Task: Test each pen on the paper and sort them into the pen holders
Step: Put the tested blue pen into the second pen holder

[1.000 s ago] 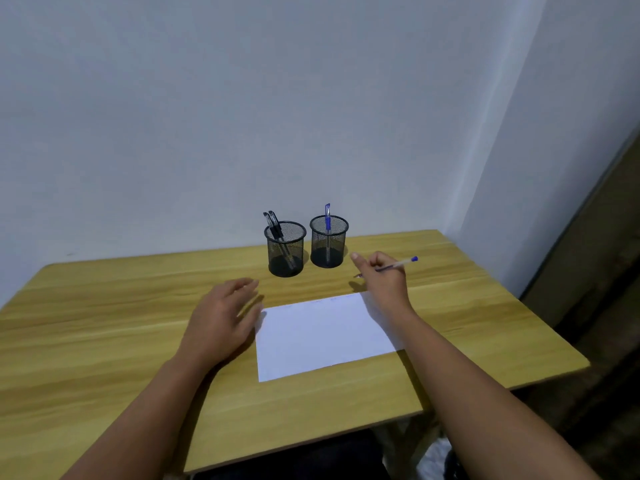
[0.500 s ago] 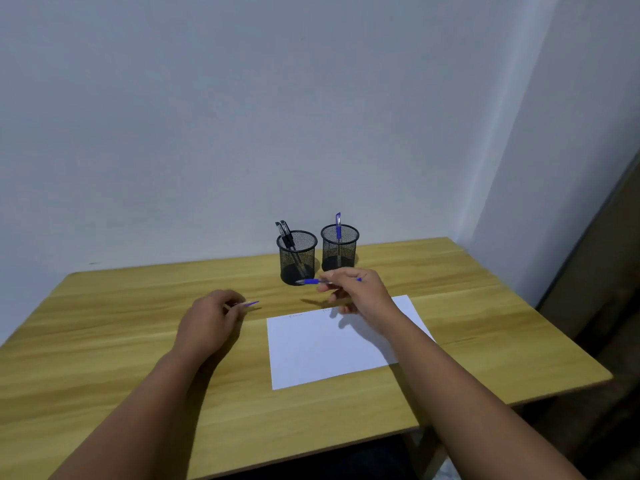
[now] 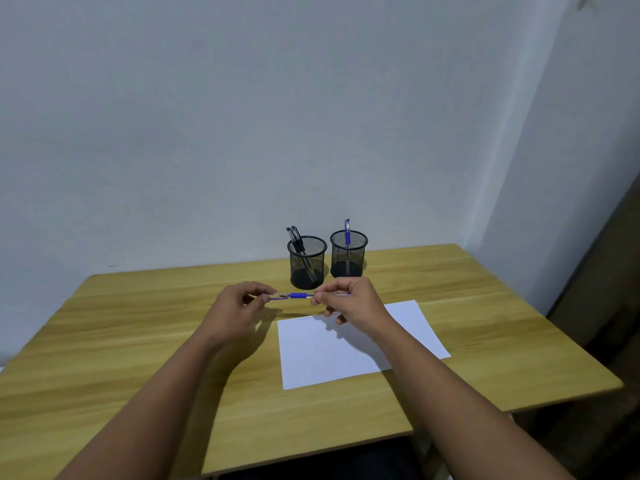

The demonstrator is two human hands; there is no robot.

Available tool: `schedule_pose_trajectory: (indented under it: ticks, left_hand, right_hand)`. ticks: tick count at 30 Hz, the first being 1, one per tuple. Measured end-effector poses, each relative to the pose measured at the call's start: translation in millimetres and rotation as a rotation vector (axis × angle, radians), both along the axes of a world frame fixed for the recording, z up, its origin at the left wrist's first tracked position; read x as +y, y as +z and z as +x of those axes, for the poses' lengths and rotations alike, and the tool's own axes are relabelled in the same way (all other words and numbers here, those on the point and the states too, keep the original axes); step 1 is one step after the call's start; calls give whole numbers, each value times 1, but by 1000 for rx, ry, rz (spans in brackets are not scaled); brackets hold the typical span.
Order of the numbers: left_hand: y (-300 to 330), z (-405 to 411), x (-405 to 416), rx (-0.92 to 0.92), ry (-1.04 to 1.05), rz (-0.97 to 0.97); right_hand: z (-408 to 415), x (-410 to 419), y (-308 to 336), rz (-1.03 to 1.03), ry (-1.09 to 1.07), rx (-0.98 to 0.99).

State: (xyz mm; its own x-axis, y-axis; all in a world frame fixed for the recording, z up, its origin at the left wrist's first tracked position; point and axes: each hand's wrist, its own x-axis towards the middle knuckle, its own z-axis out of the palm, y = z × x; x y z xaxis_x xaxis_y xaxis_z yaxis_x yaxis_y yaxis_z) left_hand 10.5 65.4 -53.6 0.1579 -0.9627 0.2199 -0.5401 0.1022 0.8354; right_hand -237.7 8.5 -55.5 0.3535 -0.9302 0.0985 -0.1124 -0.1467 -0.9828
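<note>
Head view showed both hands above the desk (image 3: 138, 341), left (image 3: 239, 311) pinching a cap (image 3: 277, 298), right (image 3: 349, 301) pinching the pen (image 3: 298, 295), tip meeting cap, probably to recap it before sorting.

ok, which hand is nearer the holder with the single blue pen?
Right. The right hand sits just in front of that holder; the left hand is farther off, front-left of the other holder.

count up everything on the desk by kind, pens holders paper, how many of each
black pens: 2, both in the left holder
blue pens: 2, one in the right holder, one held between the left hand and right hand
mesh pen holders: 2
sheets of paper: 1
total: 7 things
</note>
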Motion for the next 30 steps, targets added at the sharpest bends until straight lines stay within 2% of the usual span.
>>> schedule_pose_trajectory:
  ticks: [7, 11, 14, 17, 19, 22, 26, 30]
  left_hand:
    - [20, -12, 3, 155, -121, 68]
    - [44, -21, -6, 87, -164, 69]
    - [68, -37, -22, 91, -168, -27]
    - [88, -59, -51, 113, -169, -122]
    - [90, -69, -77, 13, -104, -169]
    - [78, -82, -115, -256, -14, -141]
    - [57, -103, -155, -729, 58, -66]
    - [40, -117, -178, -923, 83, -31]
  right_hand:
    - [-2, 5, 4, 105, 68, -35]
    - [-5, 6, 8, 156, 72, -94]
    - [-9, -7, 18, 76, 69, -6]
    - [-12, -39, 34, -110, -22, 179]
    - [-20, -64, 51, -209, -161, 226]
    - [-36, -106, 70, -277, -372, 178]
    - [-42, -148, 70, -305, -485, 217]
    - [-35, -171, 52, -276, -496, 404]
